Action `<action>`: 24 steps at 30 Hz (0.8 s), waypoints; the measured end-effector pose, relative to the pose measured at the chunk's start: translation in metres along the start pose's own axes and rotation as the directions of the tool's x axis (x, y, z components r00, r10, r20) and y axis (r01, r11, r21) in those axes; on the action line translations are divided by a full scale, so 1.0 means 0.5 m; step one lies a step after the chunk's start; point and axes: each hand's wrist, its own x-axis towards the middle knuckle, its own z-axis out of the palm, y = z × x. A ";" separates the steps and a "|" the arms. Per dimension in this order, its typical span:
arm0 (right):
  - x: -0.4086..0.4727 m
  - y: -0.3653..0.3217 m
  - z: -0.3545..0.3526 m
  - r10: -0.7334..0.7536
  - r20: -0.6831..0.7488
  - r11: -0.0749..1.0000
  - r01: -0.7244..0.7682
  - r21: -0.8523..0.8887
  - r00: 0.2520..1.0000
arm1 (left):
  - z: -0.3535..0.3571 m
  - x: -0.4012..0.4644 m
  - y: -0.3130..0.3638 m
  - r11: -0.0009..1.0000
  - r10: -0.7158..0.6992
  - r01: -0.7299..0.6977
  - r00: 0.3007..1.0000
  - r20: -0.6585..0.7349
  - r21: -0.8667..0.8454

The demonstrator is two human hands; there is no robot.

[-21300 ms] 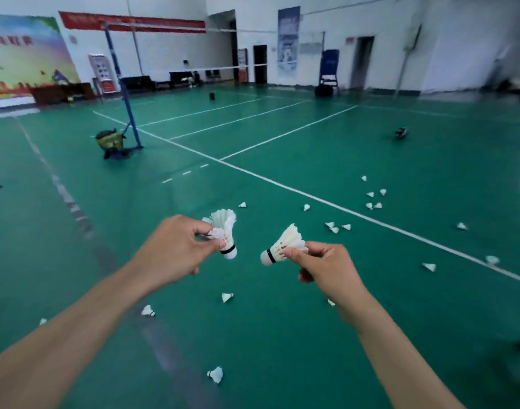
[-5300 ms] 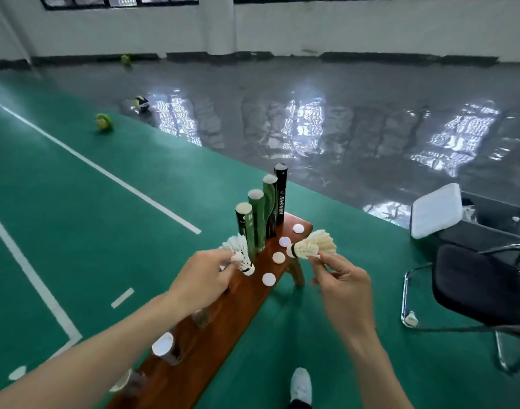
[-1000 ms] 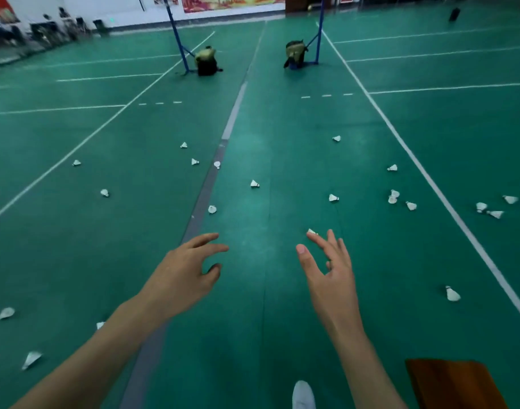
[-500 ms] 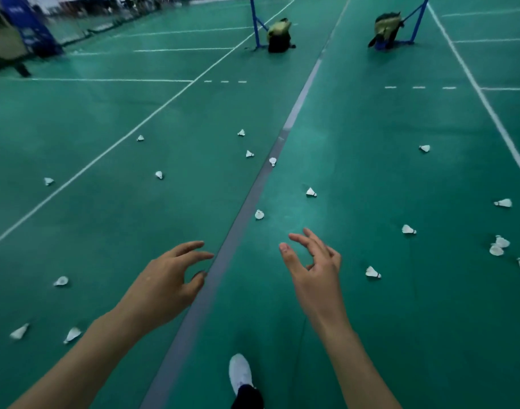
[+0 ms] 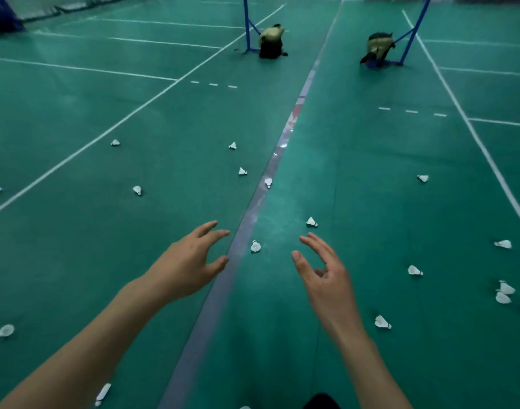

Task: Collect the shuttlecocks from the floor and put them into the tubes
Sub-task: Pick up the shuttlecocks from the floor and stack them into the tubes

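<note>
Both bare arms reach forward over the green floor (image 5: 371,202). The left hand (image 5: 188,267) and right hand (image 5: 326,278) are spread, fingers loosely extended, holding nothing. One shuttlecock (image 5: 255,246) lies on the floor between the two sets of fingertips, apart from both; a second shuttlecock (image 5: 311,222) lies just beyond the right fingers. Others lie scattered farther off.

shuttlecocks: white, feathered, scattered well apart on the green floor
nearest (image 5: 255,246): just right of the grey seam
next (image 5: 311,222): lying on its side, near it
</note>
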 end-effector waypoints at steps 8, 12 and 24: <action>0.330 0.089 0.027 0.151 -0.051 0.983 -0.144 0.116 0.987 | -0.003 0.370 -0.046 0.998 0.005 -0.013 0.992 0.127 0.065; 0.586 0.165 0.051 0.213 -0.081 0.953 -0.189 0.236 0.974 | 0.022 0.593 -0.083 0.993 -0.012 -0.010 0.983 0.184 0.120; 1.249 0.251 0.131 0.232 0.159 0.956 -0.255 0.142 0.960 | 0.037 1.106 -0.125 0.970 -0.070 -0.039 0.901 0.428 0.241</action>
